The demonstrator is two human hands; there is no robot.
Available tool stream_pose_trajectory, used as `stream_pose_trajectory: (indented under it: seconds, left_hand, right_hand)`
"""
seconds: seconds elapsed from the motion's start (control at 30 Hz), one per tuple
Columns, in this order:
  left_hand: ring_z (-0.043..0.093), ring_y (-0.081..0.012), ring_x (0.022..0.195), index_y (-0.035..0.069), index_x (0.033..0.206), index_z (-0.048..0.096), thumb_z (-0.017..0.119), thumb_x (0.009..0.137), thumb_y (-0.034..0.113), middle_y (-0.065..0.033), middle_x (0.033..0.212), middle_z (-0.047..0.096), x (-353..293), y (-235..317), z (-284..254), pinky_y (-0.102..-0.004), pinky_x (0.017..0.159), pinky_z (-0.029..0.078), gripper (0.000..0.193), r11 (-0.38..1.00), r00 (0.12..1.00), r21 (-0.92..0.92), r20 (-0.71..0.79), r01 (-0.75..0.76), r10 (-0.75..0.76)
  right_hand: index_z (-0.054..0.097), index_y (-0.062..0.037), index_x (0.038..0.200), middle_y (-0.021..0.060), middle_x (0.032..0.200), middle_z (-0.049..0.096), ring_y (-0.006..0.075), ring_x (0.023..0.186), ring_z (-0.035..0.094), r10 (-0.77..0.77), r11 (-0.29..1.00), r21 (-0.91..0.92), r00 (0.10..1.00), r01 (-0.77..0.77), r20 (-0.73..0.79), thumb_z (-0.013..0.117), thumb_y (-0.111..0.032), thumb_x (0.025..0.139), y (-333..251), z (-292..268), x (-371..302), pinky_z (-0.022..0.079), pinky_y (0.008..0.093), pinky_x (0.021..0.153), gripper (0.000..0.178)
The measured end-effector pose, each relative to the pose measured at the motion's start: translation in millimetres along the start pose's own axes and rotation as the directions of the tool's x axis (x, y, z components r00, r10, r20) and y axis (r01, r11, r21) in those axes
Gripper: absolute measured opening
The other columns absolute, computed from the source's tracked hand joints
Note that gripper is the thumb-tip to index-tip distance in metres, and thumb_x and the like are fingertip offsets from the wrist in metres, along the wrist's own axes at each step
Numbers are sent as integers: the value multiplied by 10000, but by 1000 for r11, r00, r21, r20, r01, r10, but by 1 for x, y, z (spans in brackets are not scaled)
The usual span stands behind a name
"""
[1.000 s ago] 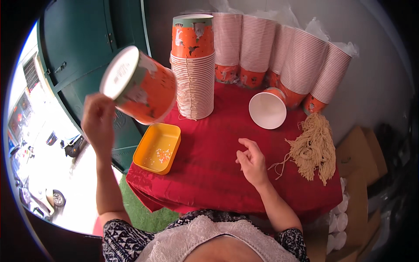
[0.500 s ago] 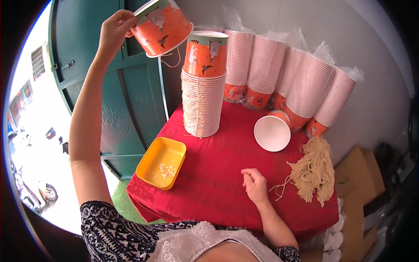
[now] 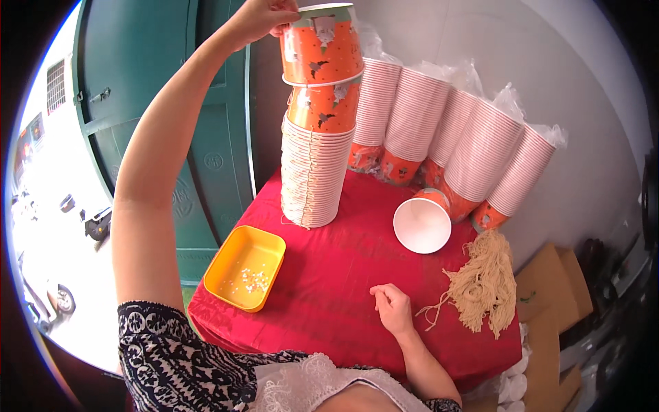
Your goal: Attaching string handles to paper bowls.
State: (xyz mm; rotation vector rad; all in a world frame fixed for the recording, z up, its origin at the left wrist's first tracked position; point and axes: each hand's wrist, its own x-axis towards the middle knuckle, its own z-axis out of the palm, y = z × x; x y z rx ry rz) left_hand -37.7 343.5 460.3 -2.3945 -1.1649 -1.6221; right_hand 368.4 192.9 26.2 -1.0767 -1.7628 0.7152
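At the top, my left hand point(image 3: 276, 15) pinches the green-banded upper end of an orange paper bucket point(image 3: 321, 51). This bucket is upside down, its white rim around the top of a tall stack of nested, upside-down paper buckets point(image 3: 316, 178). A beige string runs down the stack's rims. Over the front of the red-covered table, my right hand point(image 3: 392, 307) is closed, fingers curled, with nothing visible in it. It is nearest to a bundle of beige strings point(image 3: 486, 285) at the right. Beyond it lies a single paper bucket point(image 3: 422, 225) on its side, its white mouth facing me.
A yellow tray point(image 3: 214, 283) with small pale bits stands at the table's left. Several plastic-wrapped bucket stacks point(image 3: 480, 147) line the back right by the grey wall. The red tablecloth point(image 3: 329, 275) covers the table. A green door point(image 3: 154, 137) is at left, cardboard point(image 3: 556, 281) at right.
My left hand has carried the orange bucket rightward and set it over the top of the stack. My right hand stays closed in about the same place. The view has shifted slightly.
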Motion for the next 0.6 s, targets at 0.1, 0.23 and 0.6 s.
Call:
stream_pose_trajectory:
  seconds: [0.1, 0.23, 0.6]
  left_hand:
    - [629, -95, 733, 61, 978, 661, 655, 970, 225, -18, 814, 650, 4, -16, 3, -253, 696, 559, 164, 973, 992, 204, 87, -107, 91]
    - [674, -124, 776, 69, 956, 670, 678, 953, 275, -44, 866, 692, 7, -31, 15, -277, 704, 582, 206, 975, 984, 198, 165, -97, 65]
    - [675, -116, 747, 65, 945, 682, 702, 934, 238, -41, 838, 705, 4, -43, 34, -274, 662, 572, 175, 979, 974, 200, 227, -45, -2]
  right_hand:
    - [707, 27, 965, 65, 825, 691, 97, 598, 599, -21, 1000, 6, 1000, 21, -3, 566, -33, 954, 1, 2, 1, 467, 246, 530, 153]
    - [707, 29, 955, 68, 825, 692, 97, 597, 599, 10, 1000, 6, 1000, -10, 3, 566, -31, 953, -4, 0, 2, 469, 246, 529, 153]
    - [718, 12, 966, 78, 861, 693, 106, 601, 603, -3, 1000, -20, 1000, 3, 6, 563, -25, 949, 3, -3, 3, 479, 246, 541, 160]
